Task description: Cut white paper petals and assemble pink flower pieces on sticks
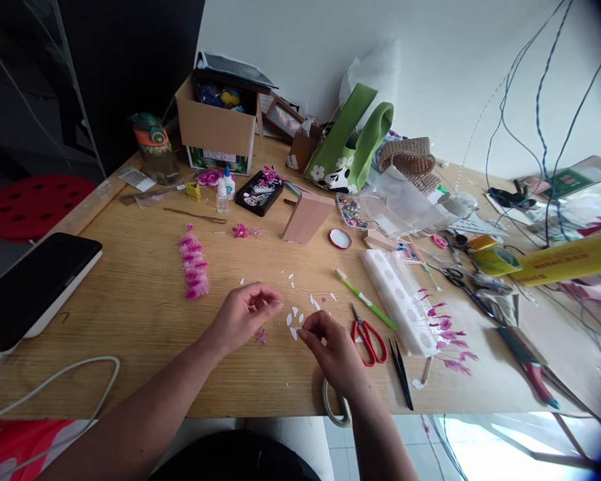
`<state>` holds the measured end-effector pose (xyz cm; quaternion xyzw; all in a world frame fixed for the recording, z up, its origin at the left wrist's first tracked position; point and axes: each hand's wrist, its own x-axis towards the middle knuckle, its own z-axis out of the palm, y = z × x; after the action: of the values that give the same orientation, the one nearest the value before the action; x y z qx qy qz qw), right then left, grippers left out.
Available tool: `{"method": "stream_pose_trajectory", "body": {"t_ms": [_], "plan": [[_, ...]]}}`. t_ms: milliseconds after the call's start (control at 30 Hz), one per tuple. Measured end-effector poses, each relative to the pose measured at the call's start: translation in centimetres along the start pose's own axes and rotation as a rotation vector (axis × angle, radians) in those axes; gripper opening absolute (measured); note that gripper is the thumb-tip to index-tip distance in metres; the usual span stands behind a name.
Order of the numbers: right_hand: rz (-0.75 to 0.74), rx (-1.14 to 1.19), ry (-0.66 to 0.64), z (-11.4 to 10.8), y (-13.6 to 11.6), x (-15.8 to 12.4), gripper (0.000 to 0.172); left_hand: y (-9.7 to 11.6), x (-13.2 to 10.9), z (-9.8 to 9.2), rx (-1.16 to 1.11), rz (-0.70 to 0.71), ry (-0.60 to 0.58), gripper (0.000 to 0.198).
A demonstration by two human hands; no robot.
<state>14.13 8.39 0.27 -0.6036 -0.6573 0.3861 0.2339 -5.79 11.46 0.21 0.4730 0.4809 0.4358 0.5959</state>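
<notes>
In the head view, your left hand [248,312] and right hand [334,346] are each narrowed; I cannot tell whether either grips anything. Your right fingertips are at a flat, white, teardrop-shaped piece [293,333], nearer the brown wooden tabletop [135,287]'s front edge than its back.

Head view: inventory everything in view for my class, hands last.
Petal-shaped pieces: about a dozen, white, front centre
Red-handled scissors: one, red, beside right hand
Tweezers: one, black, right of scissors
Toothbrush: one, green, beyond scissors
Fluffy strip: one, pink, left
Small bottles: two, clear and white, rear left
Handbag: one, green, rear centre
Large cardboard box: one, brown, rear left
Other clutter: uncounted, mixed, right side
Left hand: one, bare, centre
Right hand: one, bare, centre
</notes>
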Motion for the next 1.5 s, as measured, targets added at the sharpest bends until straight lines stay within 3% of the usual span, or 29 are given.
{"method": "stream_pose_trajectory", "body": {"t_ms": [100, 233, 533, 733, 1000, 1300, 1500], "plan": [[0.031, 0.217, -0.019, 0.4, -0.7, -0.3, 0.017, -0.3, -0.5, 0.9, 0.148, -0.005, -0.161, 0.021], [0.029, 0.3, -0.028, 0.8, -1.4, -0.4, 0.019, -0.6, -0.7, 1.4, 0.231, 0.029, -0.237, 0.014], [0.042, 0.295, -0.002, 1.0, -1.8, -0.2, 0.018, -0.8, -0.7, 1.3, 0.304, 0.041, -0.212, 0.017], [0.035, 0.248, 0.028, 0.7, -1.3, -0.1, 0.016, -1.2, -0.5, 1.1, 0.234, 0.048, -0.129, 0.02], [0.01, 0.257, -0.002, 0.7, -1.6, 0.1, 0.014, -1.2, -0.5, 1.1, 0.257, -0.034, -0.265, 0.017], [-0.003, 0.296, 0.038, 1.2, -1.3, 0.2, 0.017, -1.1, -0.7, 1.2, 0.201, -0.064, -0.251, 0.017], [-0.009, 0.177, 0.084, -0.7, -0.3, 1.0, 0.016, -1.0, -0.2, 0.7, 0.133, -0.066, -0.166, 0.015]]}}
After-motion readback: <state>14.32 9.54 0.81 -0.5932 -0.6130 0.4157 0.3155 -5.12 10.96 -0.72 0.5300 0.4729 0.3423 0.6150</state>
